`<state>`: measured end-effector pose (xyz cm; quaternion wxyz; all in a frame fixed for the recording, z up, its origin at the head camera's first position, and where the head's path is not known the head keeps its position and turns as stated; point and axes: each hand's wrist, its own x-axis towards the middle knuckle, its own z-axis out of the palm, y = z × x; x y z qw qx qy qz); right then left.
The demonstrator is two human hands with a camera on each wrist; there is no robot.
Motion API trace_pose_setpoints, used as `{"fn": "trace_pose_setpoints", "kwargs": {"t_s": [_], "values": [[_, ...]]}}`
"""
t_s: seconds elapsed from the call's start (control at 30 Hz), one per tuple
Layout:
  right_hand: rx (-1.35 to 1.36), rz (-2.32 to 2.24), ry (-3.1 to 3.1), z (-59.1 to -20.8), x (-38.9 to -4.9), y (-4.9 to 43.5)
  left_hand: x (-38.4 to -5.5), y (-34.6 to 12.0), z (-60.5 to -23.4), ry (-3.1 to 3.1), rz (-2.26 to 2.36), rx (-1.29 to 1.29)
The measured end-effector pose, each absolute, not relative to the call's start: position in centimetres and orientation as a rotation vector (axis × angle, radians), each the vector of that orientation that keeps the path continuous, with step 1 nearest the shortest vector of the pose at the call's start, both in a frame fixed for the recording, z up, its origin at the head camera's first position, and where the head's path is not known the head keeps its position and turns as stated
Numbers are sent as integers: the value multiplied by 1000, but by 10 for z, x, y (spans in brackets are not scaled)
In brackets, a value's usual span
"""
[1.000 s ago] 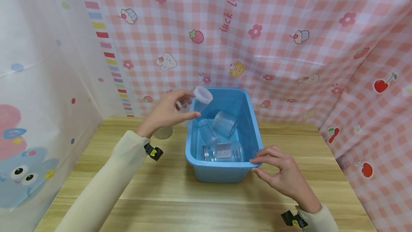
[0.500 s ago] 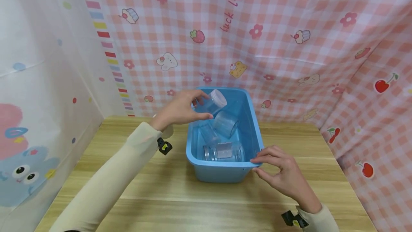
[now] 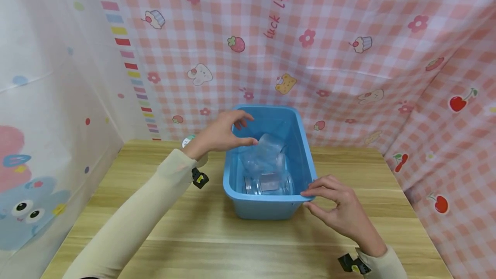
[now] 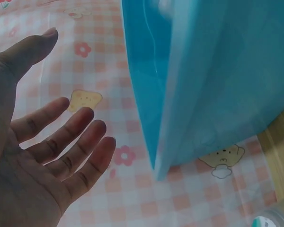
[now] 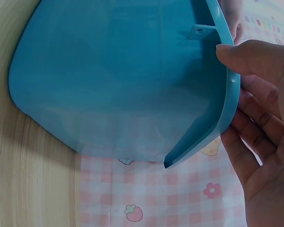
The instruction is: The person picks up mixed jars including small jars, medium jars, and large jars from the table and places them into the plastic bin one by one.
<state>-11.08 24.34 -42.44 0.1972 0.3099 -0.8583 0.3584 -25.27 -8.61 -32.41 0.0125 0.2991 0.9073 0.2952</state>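
Note:
A blue plastic bin [image 3: 261, 210] stands on the wooden table, holding several clear plastic jars [image 3: 269, 182] that lie on their sides and overlap. Over its left rim hangs my left hand [image 3: 224, 132], fingers spread and thumb apart. The left wrist view has that same hand [image 4: 52, 137] with nothing in it, beside the bin's wall [image 4: 217, 85]. At the front right corner, my right hand [image 3: 339, 206] pinches the rim. In the right wrist view, its thumb [image 5: 246, 54] is under the lip and the fingers are on the rim's other side.
Another clear jar [image 4: 272, 218] with a green and white label stands left of the bin, mostly hidden behind my left wrist in the head view. A pink checked cloth [image 3: 329, 68] hangs behind the table [image 3: 217, 249], with a white printed cloth [image 3: 46, 76] at the left.
My left hand carried a clear lidded jar rightward over the bin and let it go; it now lies among the other jars. The right hand has stayed at the rim.

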Motion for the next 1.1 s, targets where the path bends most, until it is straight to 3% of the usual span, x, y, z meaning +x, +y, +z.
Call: {"fn": "trace_pose_setpoints", "kwargs": {"t_s": [1.1], "values": [[858, 1014, -2388, -426, -111, 242, -248, -138, -368, 3030, 1152, 551]]}}
